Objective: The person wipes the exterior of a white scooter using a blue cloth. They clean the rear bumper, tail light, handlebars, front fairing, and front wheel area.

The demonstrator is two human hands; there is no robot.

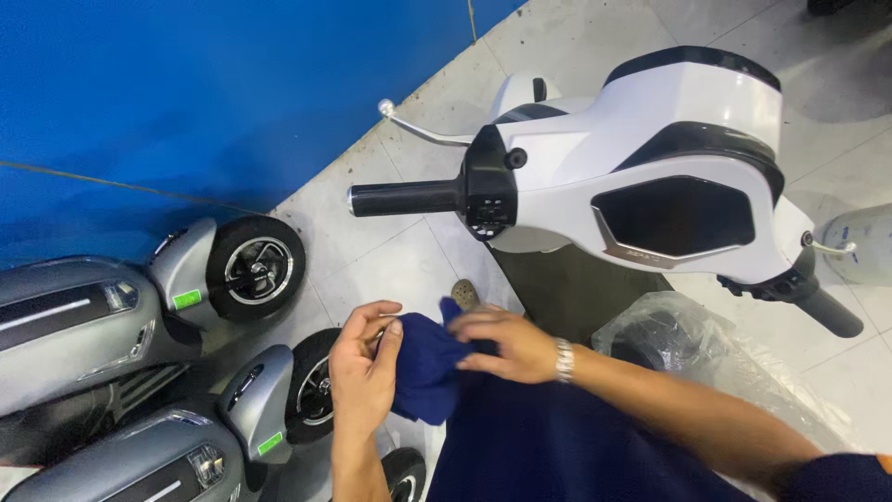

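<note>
Hands low centre: left hand (362, 367) and right hand (506, 346) both pinched onto a bunched navy cloth (427, 367) — gathered between them, below the white scooter's handlebar (409, 197).

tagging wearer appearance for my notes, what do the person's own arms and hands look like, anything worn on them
Both forearms are bare, with no gloves on the left hand or the right hand. The right wrist carries a silver metal link watch band. A dark navy short sleeve with a thin orange edge shows at the right upper arm. No rings can be made out.
</note>
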